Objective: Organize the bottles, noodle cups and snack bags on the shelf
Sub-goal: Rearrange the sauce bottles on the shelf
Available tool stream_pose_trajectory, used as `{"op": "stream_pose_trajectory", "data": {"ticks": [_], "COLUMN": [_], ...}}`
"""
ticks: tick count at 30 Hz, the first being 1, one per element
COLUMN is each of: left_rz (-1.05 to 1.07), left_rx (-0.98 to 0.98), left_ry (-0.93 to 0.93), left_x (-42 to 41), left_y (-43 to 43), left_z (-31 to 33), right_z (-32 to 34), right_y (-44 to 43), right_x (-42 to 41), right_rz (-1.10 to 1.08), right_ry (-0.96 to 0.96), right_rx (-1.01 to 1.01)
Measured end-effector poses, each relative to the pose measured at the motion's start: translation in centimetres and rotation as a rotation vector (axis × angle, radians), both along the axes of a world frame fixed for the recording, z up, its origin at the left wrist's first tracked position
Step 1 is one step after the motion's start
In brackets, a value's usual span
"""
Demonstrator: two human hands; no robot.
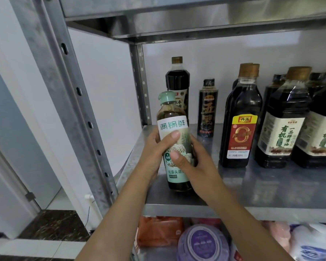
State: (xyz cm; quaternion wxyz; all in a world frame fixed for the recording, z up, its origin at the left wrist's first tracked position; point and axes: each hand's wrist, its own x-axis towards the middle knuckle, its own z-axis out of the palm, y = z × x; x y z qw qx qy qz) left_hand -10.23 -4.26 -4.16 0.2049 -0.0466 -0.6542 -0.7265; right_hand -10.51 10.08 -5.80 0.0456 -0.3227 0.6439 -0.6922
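Observation:
A dark sauce bottle with a mint-green cap and pale green label (174, 127) stands upright near the front left of the steel shelf (271, 187). My left hand (156, 149) wraps its left side with the thumb across the label. My right hand (194, 162) grips its right side, thumb on the label lower down. Behind it a tall dark bottle with a gold cap (177, 80) stands at the back. A slim black bottle (207, 110) is to its right.
To the right stand a vinegar bottle with a red and yellow label (240, 127) and several dark soy sauce bottles with cream labels (284, 125). On the shelf below are a purple noodle cup (203, 243), an orange snack bag (158, 230) and a white bag (310, 243). A steel upright (73, 102) stands left.

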Motion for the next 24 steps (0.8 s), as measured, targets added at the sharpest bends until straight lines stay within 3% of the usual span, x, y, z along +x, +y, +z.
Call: {"op": "stream_pose_trajectory", "data": {"ticks": [10,16,24], "left_rz": [0.107,0.13,0.115], "left_rx": [-0.021,-0.029,0.054], "left_ry": [0.008,-0.03,-0.03], "left_x": [0.2,0.2,0.5], "left_y": [0.8,0.9,0.9], "left_z": [0.4,0.3,0.7], "right_z": [-0.2,-0.5,-0.7], "right_y": [-0.3,-0.2,0.0], "right_x": [0.0,-0.5,-0.7], "right_rz": [-0.023,-0.047,-0.042], "right_ry": [0.002,-0.279,-0.341], "right_rx": [-0.035,-0.193,-0.248]}}
